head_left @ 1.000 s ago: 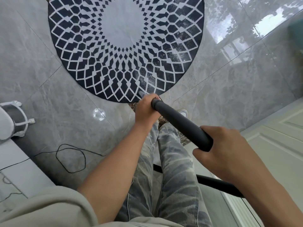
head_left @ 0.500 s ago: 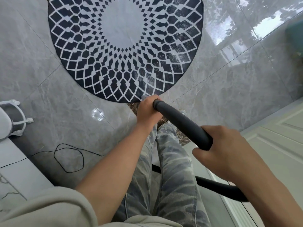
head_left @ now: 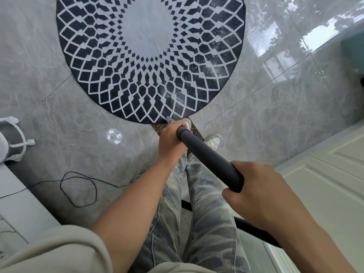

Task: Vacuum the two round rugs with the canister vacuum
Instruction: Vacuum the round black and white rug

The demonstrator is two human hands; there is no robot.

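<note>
A round black-and-white patterned rug point(head_left: 149, 56) lies on the grey tiled floor ahead of me. Both hands hold the dark grey vacuum wand point(head_left: 208, 158), which slants from lower right up toward the rug's near edge. My left hand point(head_left: 171, 140) grips the wand's far end, just short of the rug. My right hand point(head_left: 262, 196) grips the near end, where the black hose point(head_left: 254, 231) bends away to the lower right. The nozzle is hidden behind my left hand. A strip of a brown patterned surface point(head_left: 157, 128) shows under my feet.
A thin black cable point(head_left: 78, 188) loops on the floor at the left. A white wire stand point(head_left: 15, 142) sits at the left edge beside a white marble-look surface point(head_left: 13, 209). A white panelled door point(head_left: 325, 184) is at the right. My legs and shoes point(head_left: 213, 141) stand below the rug.
The view has shifted slightly forward and my shoes have come into sight at the rug's edge. Both hands keep the same hold on the wand.
</note>
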